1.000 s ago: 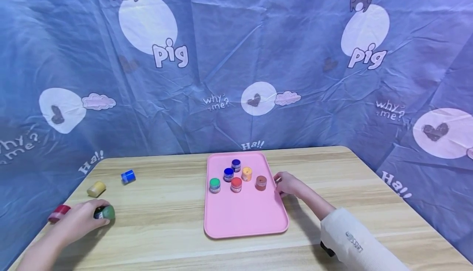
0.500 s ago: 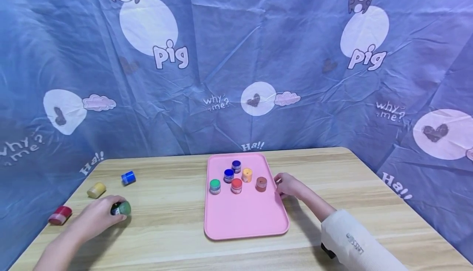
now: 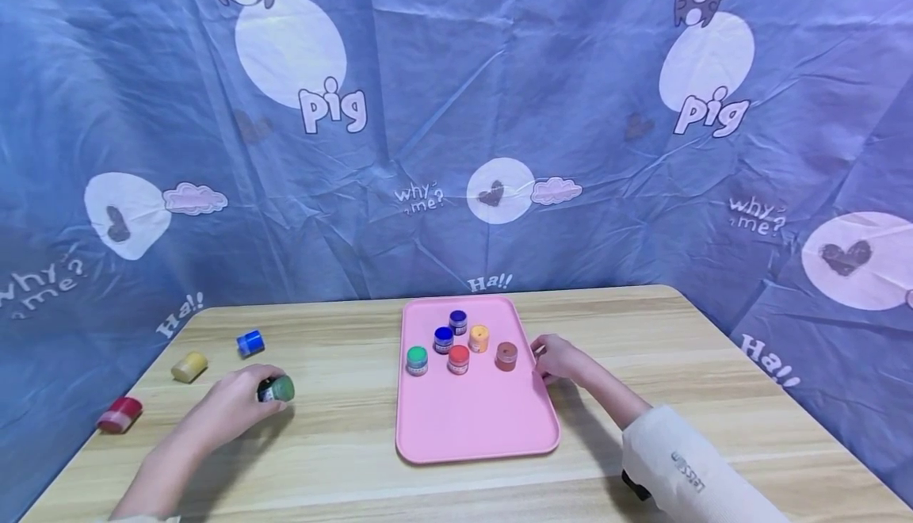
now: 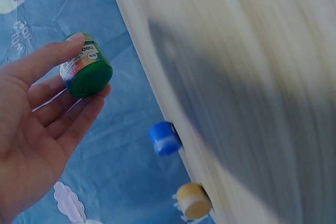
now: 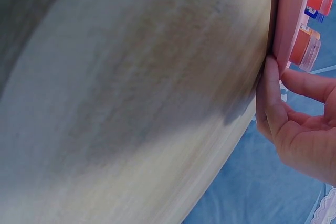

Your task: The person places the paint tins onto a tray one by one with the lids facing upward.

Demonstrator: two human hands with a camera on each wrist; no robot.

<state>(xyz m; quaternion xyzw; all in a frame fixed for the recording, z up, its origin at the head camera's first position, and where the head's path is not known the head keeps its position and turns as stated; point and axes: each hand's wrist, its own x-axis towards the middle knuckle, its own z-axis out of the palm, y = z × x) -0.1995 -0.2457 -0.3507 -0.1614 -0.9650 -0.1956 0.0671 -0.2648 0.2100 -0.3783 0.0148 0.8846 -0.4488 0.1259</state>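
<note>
My left hand (image 3: 231, 406) pinches a small green paint jar (image 3: 280, 389) between thumb and fingers, above the left part of the table. In the left wrist view the green lid (image 4: 91, 80) tilts downward and the printed label shows by the thumb. At the right edge of the pink tray (image 3: 474, 428) my right hand (image 3: 559, 358) holds the rim, thumb on the near side and fingers reaching to its underside in the right wrist view. Standing upright on that tray are several paint jars, among them a green one (image 3: 417, 360), a red one (image 3: 459, 359) and a brown one (image 3: 506, 356).
Three jars lie on their sides at the table's left: blue (image 3: 250, 343), yellow (image 3: 189, 367) and red (image 3: 120, 414). Dark blue jars (image 3: 444, 340) and an orange-yellow jar (image 3: 479, 338) also stand on the tray. A blue printed cloth (image 3: 442, 135) hangs behind the wooden table (image 3: 342, 460).
The left hand has carried the green paint jar rightward from beside the red jar, toward the tray. My right hand has stayed at the tray's edge, and the tray has not moved.
</note>
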